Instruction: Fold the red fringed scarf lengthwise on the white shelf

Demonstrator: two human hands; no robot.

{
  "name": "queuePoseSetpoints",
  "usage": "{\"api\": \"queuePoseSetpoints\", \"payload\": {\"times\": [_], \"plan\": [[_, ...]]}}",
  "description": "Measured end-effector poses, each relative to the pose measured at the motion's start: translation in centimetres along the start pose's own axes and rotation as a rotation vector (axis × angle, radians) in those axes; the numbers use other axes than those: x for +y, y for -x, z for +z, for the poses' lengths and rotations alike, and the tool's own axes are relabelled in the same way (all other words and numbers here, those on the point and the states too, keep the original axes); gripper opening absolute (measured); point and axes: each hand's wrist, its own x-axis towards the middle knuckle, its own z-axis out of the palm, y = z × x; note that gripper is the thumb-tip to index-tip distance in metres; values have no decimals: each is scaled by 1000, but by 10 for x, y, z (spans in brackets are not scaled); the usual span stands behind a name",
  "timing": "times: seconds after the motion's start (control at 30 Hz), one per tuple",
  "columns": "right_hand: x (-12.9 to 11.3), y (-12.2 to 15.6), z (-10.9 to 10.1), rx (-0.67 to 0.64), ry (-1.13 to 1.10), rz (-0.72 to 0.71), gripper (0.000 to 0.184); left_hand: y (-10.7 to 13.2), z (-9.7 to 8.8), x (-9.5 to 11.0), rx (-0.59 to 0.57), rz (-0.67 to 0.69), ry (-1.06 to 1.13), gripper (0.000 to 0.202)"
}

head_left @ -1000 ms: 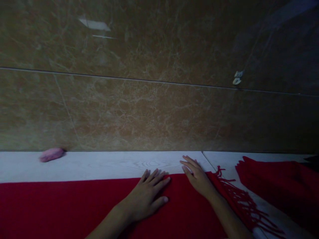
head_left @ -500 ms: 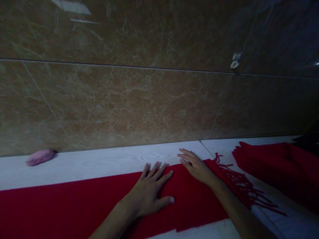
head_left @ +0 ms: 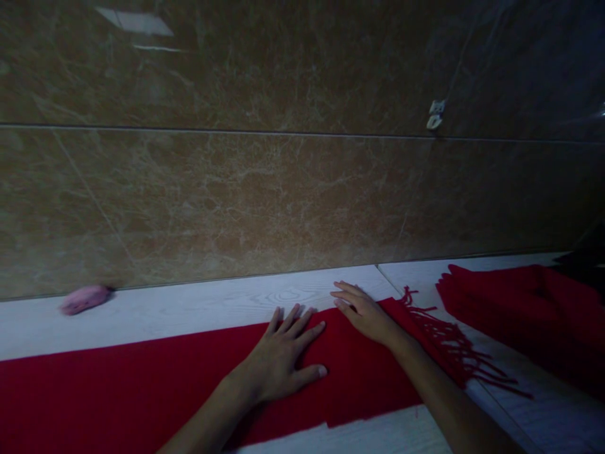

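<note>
A long red scarf lies flat across a white wood-grain table, its fringed end trailing to the right. My left hand rests palm down on the scarf with fingers spread. My right hand lies flat on the scarf's far edge near the fringe, fingers stretched out and touching the table. Neither hand holds anything.
A second heap of red cloth lies at the right. A small pink object sits at the far left against the brown marble wall. A seam runs between two table tops.
The view has tilted down a little, showing the table's near strip below the scarf. Both hands stay flat on the scarf, shifted only slightly.
</note>
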Motion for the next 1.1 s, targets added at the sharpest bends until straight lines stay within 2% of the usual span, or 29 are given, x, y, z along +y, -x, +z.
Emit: {"api": "queuePoseSetpoints", "payload": {"times": [0.43,0.67,1.1], "plan": [[-5,-3,1,-7,32,-8,49,1,-2,2,-16,-9,-3,85],[2,-3,1,-29,31,-8,51,2,-1,0,-38,-3,-28,88],[-2,1,1,22,60,-11,44,2,0,0,-18,-6,-21,92]]}}
